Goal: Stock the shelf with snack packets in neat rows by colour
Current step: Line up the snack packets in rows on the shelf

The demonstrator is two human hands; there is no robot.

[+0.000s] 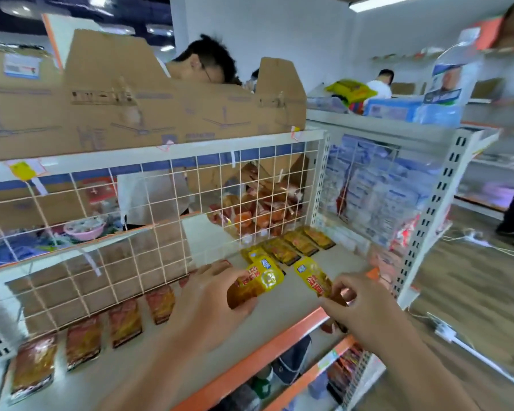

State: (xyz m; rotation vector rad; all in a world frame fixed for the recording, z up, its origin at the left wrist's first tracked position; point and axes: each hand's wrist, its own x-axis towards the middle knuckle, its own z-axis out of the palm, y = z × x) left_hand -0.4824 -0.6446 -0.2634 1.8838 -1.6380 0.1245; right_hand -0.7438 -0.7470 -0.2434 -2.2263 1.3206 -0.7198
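My left hand (211,295) grips a yellow snack packet (258,281) above the middle of the white shelf board (282,307). My right hand (365,310) pinches the near end of a second yellow packet (313,275) that lies on the board. Behind them, a row of several yellow packets (291,244) runs to the back right along the wire mesh. A row of several red packets (125,321) runs from the left edge towards my left hand, which hides the row's right end.
A white wire mesh back (149,209) closes the shelf. A cardboard box (131,108) stands on the top shelf, with a person's head behind it. The orange shelf edge (267,357) fronts lower shelves with more goods. Blue-white packs (377,188) fill the neighbouring rack at right.
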